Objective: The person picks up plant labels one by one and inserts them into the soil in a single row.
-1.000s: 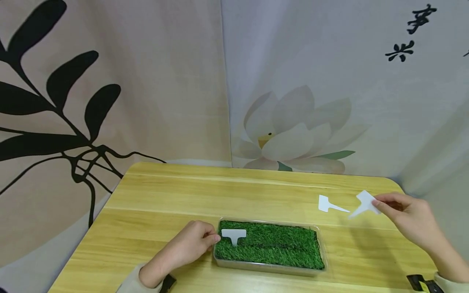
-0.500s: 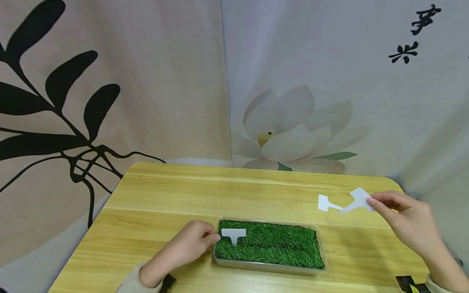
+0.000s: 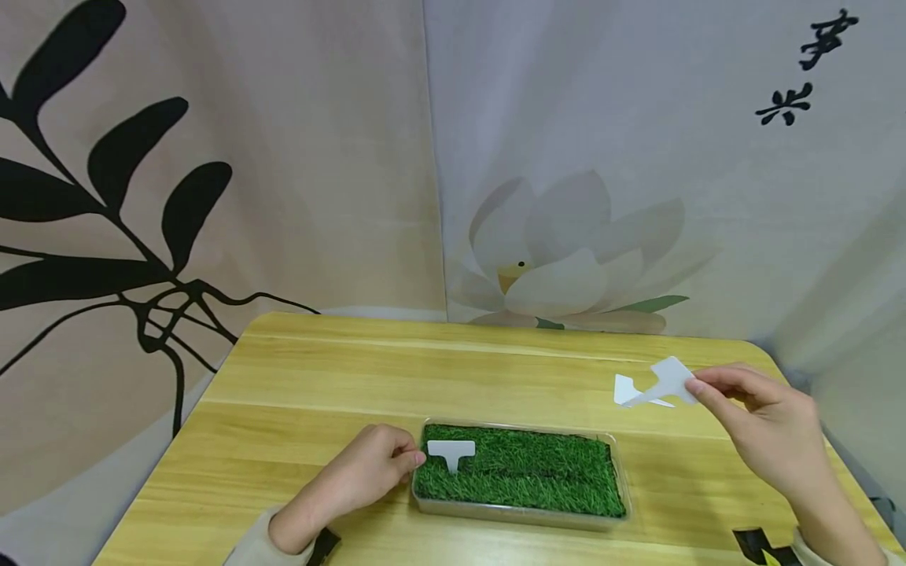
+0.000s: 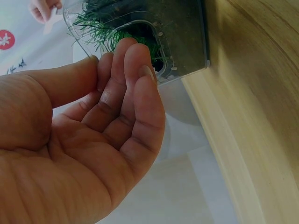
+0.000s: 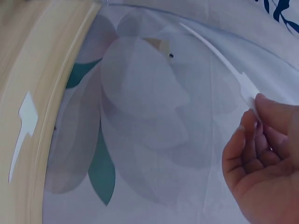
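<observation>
Between thumb and fingertips my right hand (image 3: 767,420) pinches a white T-shaped plant label (image 3: 672,381) by its broad head, held above the table with its pointed stem aimed left. The right wrist view shows that label (image 5: 250,88) nearly edge-on. Behind it a second label (image 3: 624,388) lies flat, partly covered in the head view. My left hand (image 3: 378,468) grips the left end wall of a clear plastic box (image 3: 524,515), thumb at the rim (image 4: 77,39). Green artificial turf (image 3: 538,456) fills the box, and a third label (image 3: 451,450) stands upright in its left part.
All this is on a yellow wooden table (image 3: 340,369) with rounded back corners. A printed curtain (image 3: 340,157) hangs directly behind the table's back edge. Dark straps (image 3: 764,546) are at the wrists.
My right hand has carried its label leftward, so that it overlaps the label lying on the table in the head view. My left hand and the box have stayed in place.
</observation>
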`<state>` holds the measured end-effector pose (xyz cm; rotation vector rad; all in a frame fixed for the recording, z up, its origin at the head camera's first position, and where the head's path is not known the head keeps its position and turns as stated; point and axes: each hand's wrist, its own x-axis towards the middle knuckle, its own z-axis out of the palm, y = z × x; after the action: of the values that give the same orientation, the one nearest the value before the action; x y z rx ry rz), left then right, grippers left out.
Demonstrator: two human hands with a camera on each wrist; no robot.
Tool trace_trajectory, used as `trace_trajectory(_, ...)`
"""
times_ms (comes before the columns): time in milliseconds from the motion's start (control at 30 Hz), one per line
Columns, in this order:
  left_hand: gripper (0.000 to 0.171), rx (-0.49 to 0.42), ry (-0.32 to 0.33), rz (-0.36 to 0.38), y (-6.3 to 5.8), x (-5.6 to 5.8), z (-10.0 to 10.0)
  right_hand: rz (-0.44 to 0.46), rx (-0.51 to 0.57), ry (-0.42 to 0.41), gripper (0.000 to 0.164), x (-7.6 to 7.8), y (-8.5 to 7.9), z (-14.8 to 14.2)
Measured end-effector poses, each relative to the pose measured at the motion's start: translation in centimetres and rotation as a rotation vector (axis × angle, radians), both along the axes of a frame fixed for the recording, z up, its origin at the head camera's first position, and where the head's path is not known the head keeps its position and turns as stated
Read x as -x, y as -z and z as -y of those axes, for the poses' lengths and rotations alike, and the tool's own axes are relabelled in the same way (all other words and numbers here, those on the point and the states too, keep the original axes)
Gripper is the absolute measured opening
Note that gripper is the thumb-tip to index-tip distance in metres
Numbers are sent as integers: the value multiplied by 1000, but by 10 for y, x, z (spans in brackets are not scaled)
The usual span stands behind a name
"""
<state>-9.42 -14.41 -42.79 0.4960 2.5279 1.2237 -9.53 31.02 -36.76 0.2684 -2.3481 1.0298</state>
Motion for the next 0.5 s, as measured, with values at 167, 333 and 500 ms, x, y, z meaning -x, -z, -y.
trace_trajectory(167, 34, 1, -1, -6, 0, 0, 0, -55, 30, -87, 28, -2, 3, 13)
trace_trajectory(333, 34, 8, -3, -10, 0, 0, 0, -66, 28, -136, 34, -5, 7, 27)
trace_trajectory(500, 34, 11, -1, -15, 0, 0, 0, -70, -6, -192, 38, -8, 14, 39)
